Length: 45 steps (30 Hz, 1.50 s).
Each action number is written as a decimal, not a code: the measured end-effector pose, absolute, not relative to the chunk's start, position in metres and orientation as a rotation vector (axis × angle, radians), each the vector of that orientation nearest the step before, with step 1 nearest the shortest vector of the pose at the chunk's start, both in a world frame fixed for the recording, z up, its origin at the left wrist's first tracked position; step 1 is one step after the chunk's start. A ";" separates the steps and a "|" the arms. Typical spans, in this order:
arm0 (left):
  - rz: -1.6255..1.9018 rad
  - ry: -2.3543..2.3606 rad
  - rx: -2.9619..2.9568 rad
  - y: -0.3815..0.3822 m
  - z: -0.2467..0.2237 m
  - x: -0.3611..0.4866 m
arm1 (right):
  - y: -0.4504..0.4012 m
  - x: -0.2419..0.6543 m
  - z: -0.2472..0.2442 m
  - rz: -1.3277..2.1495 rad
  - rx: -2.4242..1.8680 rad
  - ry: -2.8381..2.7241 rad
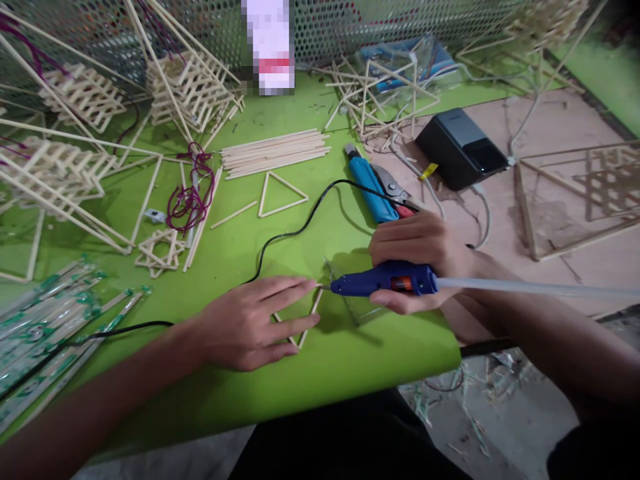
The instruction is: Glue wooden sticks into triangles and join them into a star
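Note:
My right hand [420,247] is wrapped round a blue hot glue gun [365,279], with a long pale glue stick [520,287] running out of its back. The nozzle meets the upper right corner of a small triangle of wooden sticks [315,308] on the green table. Spread flat over that triangle, my left hand [260,320] presses its sticks with the fingertips and hides part of it. A finished-looking stick triangle [283,195] lies farther back, beside a single loose stick [234,215].
A bundle of sticks [275,153], a blue utility knife [373,183], pruning shears [393,187] and a black box device [461,150] lie behind. Stick lanterns [187,93], purple cord [193,200], a small star [160,253] and wrapped chopsticks [50,320] fill the left. A black cable [295,232] crosses the table.

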<state>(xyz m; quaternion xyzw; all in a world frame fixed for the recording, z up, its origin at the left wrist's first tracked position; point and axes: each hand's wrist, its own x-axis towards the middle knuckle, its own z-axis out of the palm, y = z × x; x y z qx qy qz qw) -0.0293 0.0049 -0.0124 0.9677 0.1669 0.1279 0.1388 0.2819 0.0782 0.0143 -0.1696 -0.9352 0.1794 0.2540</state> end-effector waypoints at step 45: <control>0.361 0.481 2.810 0.005 -0.012 -0.029 | 0.080 0.288 0.012 0.499 -0.490 -2.537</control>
